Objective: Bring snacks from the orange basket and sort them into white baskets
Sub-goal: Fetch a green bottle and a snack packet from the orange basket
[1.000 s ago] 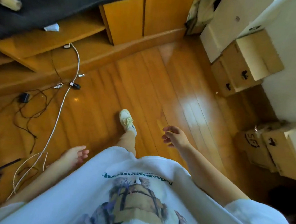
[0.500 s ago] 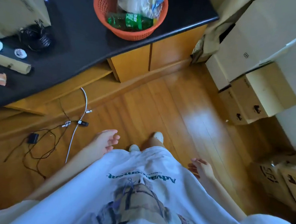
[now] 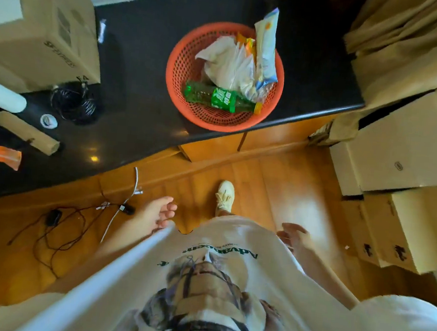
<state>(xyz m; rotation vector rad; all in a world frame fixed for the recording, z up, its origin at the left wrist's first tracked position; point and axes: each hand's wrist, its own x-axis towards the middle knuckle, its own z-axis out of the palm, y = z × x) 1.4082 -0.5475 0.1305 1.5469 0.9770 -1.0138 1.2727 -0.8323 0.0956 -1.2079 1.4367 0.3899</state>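
Orange basket ahead on the desk, both hands low and holding nothing

Orange basket (image 3: pixel 224 76) stands on the black desk (image 3: pixel 140 83), near its front edge, straight ahead of me and above my hands in the view. Inside it a green bottle (image 3: pixel 220 98) lies on its side along the near wall, its long axis from left to right, with the yellow cap to the right. Behind the bottle there is a white plastic bag (image 3: pixel 228 62), and a long snack packet (image 3: pixel 266 46) leans on the far right rim, its long axis going away from me.

My left hand (image 3: pixel 155 214) and my right hand (image 3: pixel 294 236) hang at my sides over the wooden floor, well apart from the basket. Each grip is loose, the fingers relaxed and apart, clamped on nothing. I judge the left hand a little nearer to the basket, but the bottle's cap and the packet lie more to the right side. White baskets are not in view.
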